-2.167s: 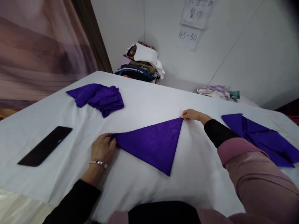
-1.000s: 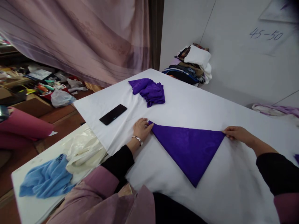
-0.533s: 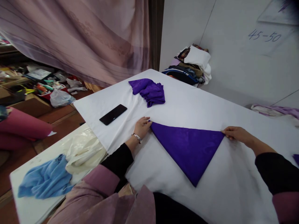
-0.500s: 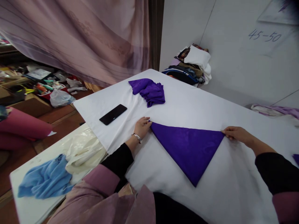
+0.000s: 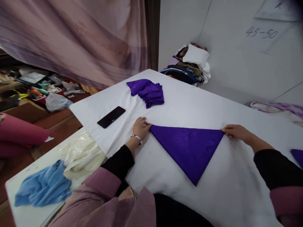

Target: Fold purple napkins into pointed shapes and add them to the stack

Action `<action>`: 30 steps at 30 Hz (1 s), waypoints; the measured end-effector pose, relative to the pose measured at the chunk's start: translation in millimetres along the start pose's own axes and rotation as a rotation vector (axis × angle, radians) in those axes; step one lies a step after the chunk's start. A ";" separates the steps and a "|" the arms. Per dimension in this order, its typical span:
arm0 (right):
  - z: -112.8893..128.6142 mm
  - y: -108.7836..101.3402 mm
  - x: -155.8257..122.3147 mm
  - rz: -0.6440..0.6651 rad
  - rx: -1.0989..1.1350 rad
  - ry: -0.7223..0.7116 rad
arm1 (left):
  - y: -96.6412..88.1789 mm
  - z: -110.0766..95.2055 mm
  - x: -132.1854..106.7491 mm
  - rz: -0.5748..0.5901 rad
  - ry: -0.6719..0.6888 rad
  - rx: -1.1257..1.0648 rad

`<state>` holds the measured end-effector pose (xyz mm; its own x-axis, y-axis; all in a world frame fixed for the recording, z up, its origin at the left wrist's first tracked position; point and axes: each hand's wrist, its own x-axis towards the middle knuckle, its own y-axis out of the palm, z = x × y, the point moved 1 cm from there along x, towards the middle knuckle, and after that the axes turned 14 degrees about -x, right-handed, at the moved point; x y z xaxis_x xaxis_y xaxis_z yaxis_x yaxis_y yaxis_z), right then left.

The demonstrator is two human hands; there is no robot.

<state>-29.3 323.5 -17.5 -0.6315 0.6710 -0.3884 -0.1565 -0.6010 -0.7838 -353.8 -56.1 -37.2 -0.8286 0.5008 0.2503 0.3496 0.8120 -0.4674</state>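
Observation:
A purple cloth (image 5: 189, 148) folded into a triangle lies on the white-covered table (image 5: 184, 104), its long edge away from me and its point toward me. My left hand (image 5: 140, 127) pinches the left corner between thumb and fingers; a silver bracelet is on that wrist. At the opposite end, my right hand (image 5: 233, 131) grips the right corner, fingers closed. The long edge runs nearly straight between both hands. Farther back rests a crumpled, partly folded purple cloth (image 5: 151, 93), touched by neither hand.
A black phone (image 5: 111, 117) lies left of my left hand. Blue cloth (image 5: 44, 184) and a cream plastic bag (image 5: 80, 154) sit on a lower white surface at left. Folded clothes (image 5: 191, 64) are piled by the wall. Another purple piece (image 5: 297, 157) shows at the right edge.
The whole view has shifted slightly, so things appear a little farther left. Both hands keep hold of the triangle's corners, and the cloth looks nearly the same.

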 end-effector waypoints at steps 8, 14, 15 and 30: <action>4.6 -0.9 0.0 0.002 0.031 0.015 | -3.2 6.3 4.2 0.050 -0.033 -0.059; 4.9 0.4 -1.1 -0.057 0.044 0.001 | -2.9 6.4 6.8 0.077 0.067 0.076; 5.2 0.7 -1.7 -0.067 0.041 -0.001 | -2.9 6.8 7.3 0.078 0.084 0.096; 18.7 -13.7 5.8 -0.113 -0.108 0.003 | -2.8 0.9 -4.3 0.191 0.224 0.196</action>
<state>-45.0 327.5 0.1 -0.6118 0.7334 -0.2962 -0.1435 -0.4711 -0.8703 -351.6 -60.7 -37.7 -0.6318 0.7094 0.3123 0.3804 0.6349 -0.6725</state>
